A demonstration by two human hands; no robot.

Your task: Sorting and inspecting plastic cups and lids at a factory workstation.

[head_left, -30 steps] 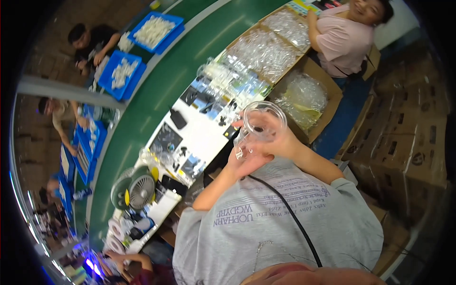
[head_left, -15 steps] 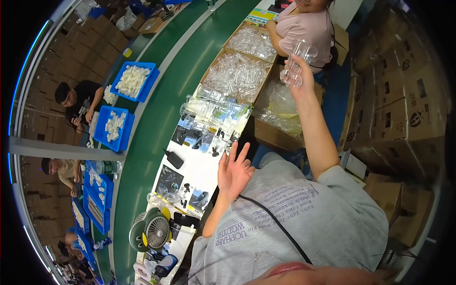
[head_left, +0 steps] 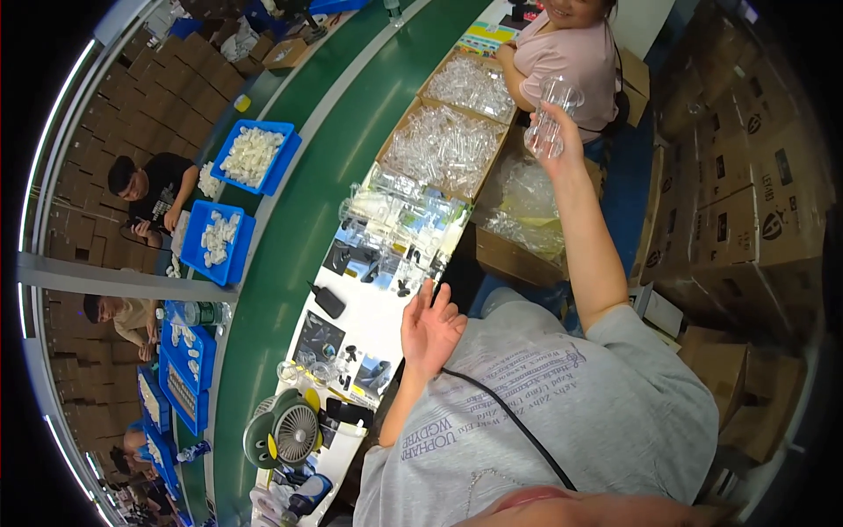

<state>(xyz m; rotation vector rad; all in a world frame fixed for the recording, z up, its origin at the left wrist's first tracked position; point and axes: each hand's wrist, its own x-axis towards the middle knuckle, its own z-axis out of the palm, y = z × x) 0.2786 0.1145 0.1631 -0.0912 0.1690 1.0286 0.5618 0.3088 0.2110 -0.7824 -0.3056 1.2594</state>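
Raised at the upper right, my right hand [head_left: 562, 140] is closed around a clear plastic cylinder-like part [head_left: 558, 92] with a round, wide end. Whether that is one piece or several together I cannot tell. My left hand [head_left: 430, 332] is held palm up beside the white bench [head_left: 338, 307], its fingers apart and slightly bent, with nothing in it. Just beyond its fingertips lie small black parts [head_left: 404, 286]. Farther along the bench, a cluster of similar clear plastic parts [head_left: 395, 220] covers printed sheets.
Cardboard boxes of clear plastic pieces [head_left: 443, 145] stand past the bench, near a co-worker in pink [head_left: 571, 48]. A green conveyor [head_left: 303, 206] runs along the left, with blue trays [head_left: 219, 241] of white parts beyond. A small fan [head_left: 294, 430] and black adapter [head_left: 327, 300] sit on the bench.
The view has shifted slightly. My left hand's fingers have bent a little more and it sits slightly lower in view; my right hand still holds the clear part, almost unmoved.
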